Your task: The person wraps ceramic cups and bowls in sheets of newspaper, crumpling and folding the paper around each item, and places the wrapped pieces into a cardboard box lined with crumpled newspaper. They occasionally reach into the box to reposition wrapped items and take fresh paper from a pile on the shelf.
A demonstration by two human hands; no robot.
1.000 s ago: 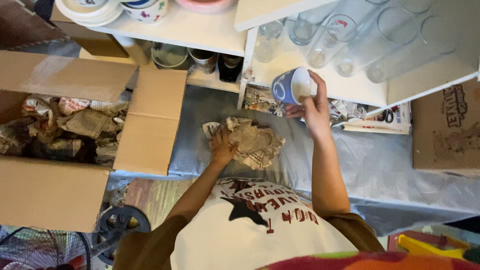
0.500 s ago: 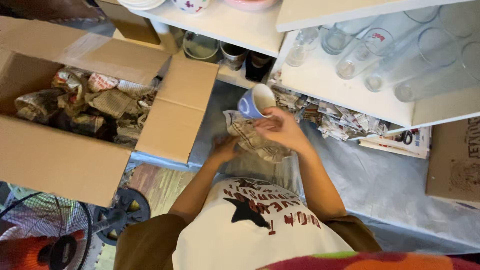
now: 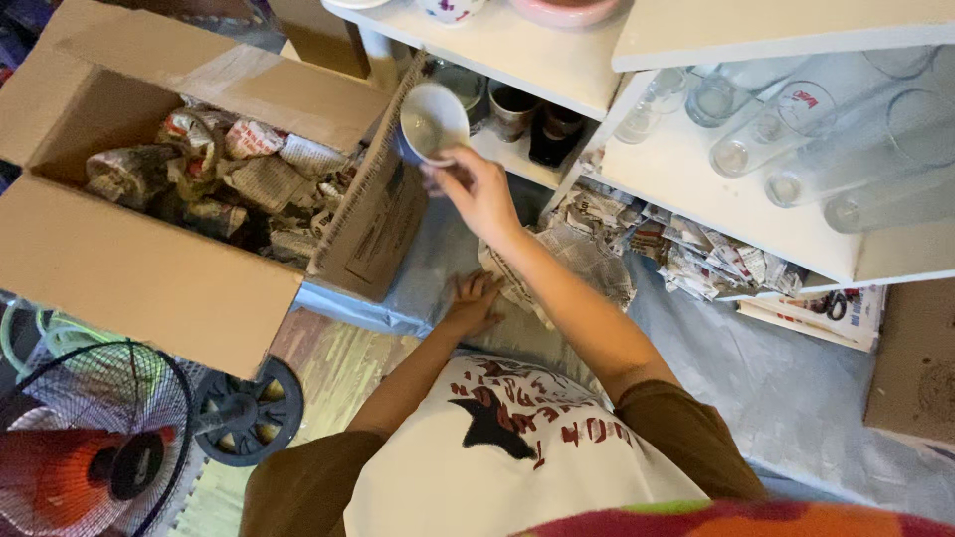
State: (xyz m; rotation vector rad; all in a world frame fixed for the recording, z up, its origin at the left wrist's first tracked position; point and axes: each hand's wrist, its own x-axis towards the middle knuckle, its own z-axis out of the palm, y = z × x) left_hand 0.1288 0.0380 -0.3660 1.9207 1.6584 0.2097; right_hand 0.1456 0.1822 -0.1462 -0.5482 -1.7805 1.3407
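Gripping a small white bowl [image 3: 431,121] by its near rim, the right hand [image 3: 484,196] has its fingers curled narrowly around the edge, the bowl tipped so its hollow faces the camera. It hangs just right of the open cardboard box [image 3: 149,268] — beside the box's right flap, in front of the white shelf unit [image 3: 686,164]. The left hand [image 3: 472,302] lies nearer, fingers spread fairly wide and flat, pressing on crumpled newspaper [image 3: 587,264] spread over the pale blue sheet [image 3: 796,368]. More newspaper-wrapped bundles [image 3: 239,174] fill the box at far left — clear glasses [image 3: 796,124] lie on the shelf at far right, well apart from both hands
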